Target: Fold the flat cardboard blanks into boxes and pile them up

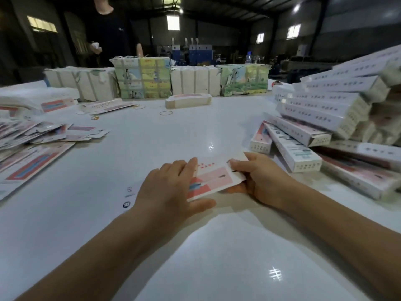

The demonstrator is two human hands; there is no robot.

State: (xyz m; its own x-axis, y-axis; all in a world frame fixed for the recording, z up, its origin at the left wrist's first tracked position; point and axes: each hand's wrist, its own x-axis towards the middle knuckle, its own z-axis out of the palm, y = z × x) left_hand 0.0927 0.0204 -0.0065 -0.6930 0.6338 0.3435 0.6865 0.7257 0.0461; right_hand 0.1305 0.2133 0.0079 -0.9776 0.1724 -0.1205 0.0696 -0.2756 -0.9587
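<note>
Leftmost, loose flat blanks (32, 135) spread over the white table (152, 137). Centrally, the left hand (171, 185) pinches one pink-printed blank (213, 178), thumb beneath, while the right hand (260, 177) grips its other end. Folded boxes (325, 109) pile up on the right.

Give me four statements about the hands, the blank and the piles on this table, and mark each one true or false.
1. Both hands, left hand and right hand, hold the cardboard blank. True.
2. The folded boxes are piled on the left. False: they are piled on the right.
3. Rubber bands lie on the table. True.
4. The loose flat blanks lie on the right. False: they lie on the left.
</note>
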